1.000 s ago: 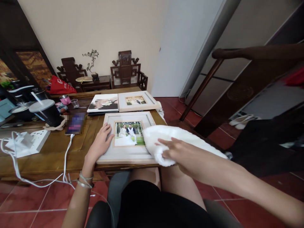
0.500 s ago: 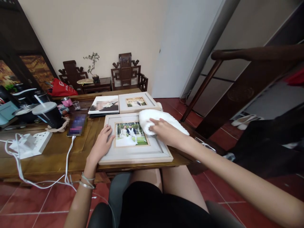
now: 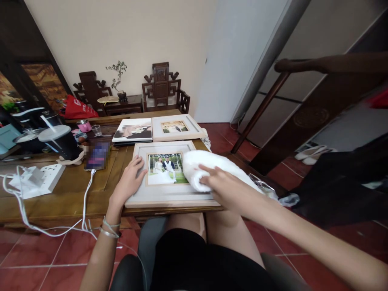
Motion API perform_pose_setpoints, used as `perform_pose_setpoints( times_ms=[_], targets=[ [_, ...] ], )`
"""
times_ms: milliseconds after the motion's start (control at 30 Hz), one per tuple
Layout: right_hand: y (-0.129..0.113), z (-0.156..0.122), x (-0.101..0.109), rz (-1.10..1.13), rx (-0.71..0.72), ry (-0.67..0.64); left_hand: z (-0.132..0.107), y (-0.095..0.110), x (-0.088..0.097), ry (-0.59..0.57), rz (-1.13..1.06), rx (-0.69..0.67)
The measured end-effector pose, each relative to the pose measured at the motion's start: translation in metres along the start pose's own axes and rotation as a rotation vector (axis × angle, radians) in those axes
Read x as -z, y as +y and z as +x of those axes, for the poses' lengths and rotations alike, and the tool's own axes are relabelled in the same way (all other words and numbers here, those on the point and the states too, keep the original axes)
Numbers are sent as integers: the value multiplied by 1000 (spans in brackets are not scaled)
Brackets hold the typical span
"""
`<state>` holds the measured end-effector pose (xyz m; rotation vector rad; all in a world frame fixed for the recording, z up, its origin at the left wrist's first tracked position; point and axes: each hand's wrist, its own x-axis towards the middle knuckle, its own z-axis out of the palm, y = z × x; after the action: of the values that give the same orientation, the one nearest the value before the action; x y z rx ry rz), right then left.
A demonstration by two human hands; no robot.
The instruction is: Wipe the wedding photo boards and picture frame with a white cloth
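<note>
A pale picture frame (image 3: 169, 198) lies flat at the front edge of the wooden table, a wedding photo (image 3: 165, 169) in its middle. My left hand (image 3: 131, 176) rests on the frame's left side, fingers stretched out and holding nothing. Over the right side of the frame, a white fluffy cloth (image 3: 212, 159) is gripped in my right hand (image 3: 220, 184). The cloth covers the frame's right border and touches the edge of the photo. Part of it hangs off to the right.
Behind lie a second picture frame (image 3: 188, 125) and a photo book (image 3: 133, 130). On the left are a phone (image 3: 98, 155) on a charging cable, a power strip (image 3: 50, 180), a lidded drink cup (image 3: 62, 141) and a pink mug (image 3: 84, 125). A wooden chair back (image 3: 303, 117) rises at right.
My right hand has moved the white cloth down the frame's right side, towards me and slightly right. My left hand stays in place on the frame's left side.
</note>
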<state>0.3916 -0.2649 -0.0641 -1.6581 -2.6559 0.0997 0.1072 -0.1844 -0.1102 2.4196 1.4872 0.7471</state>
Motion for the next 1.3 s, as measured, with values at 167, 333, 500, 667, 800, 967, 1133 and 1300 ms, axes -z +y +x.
perform_pose_setpoints(
  times_ms=[167, 333, 500, 667, 800, 967, 1133, 1300],
  targets=[
    [27, 75, 4, -131, -7, 168, 0, -2, 0, 17, -11, 20],
    [21, 119, 3, -301, 89, 185, -1, -1, 0, 12, -9, 22],
    [-3, 84, 2, -297, 148, 20, 0, 0, -2, 13, -8, 12],
    [-30, 9, 21, -112, 244, -120, 0, 0, -3, 32, 2, 11],
    [-47, -15, 26, -2, 219, -134, -1, 1, -1, 20, 10, -6],
    [-30, 29, 7, -89, 141, -27, 0, 2, -2, 27, 13, -1],
    [8, 103, -7, -251, 138, 156, 1, 0, -3, 34, 6, 9],
    [6, 117, -4, -331, 119, 105, 2, -1, -4, 39, 8, 26]
  ],
)
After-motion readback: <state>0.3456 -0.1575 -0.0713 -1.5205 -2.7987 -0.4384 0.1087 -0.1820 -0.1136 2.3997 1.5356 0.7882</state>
